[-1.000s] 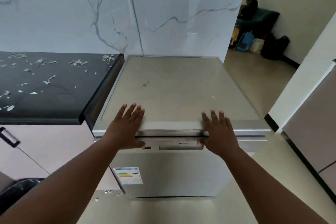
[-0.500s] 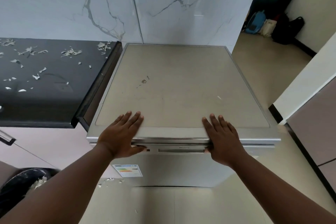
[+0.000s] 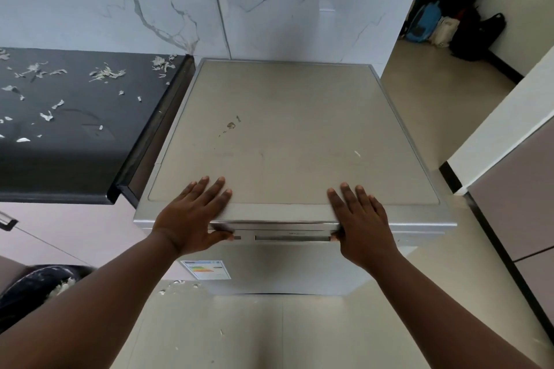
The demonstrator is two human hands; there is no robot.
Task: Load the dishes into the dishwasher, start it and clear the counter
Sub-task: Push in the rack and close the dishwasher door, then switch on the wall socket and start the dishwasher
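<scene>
The dishwasher (image 3: 293, 141) stood against the marble wall (image 3: 269, 0), just right of the black counter (image 3: 69, 129), its door shut as far as the view showed. Both hands lay on its front edge: the left hand (image 3: 192, 216) with straight fingers flat on the top and the thumb tucked under the lip, and the right hand (image 3: 361, 222) placed the same way further right, thumb at the end of the handle slot (image 3: 292, 237). Neither hand was clenched; each pinched the top lip lightly between flat fingers and thumb. Over the last second the hands had kept the same places on the lip, while the head had come forward and tipped down, so the wall socket was out of sight and the top filled more of the view. That suggested the person was settling in over the machine, probably to press the door home or to reach controls along its upper edge; the panel itself was too blurred to read. No dishes were visible outside, so loading seemed done. Pale scraps (image 3: 105, 73) littered the counter, a few lay on the floor (image 3: 269, 332) beside a dark bin (image 3: 39, 281), so clearing appeared untouched.
</scene>
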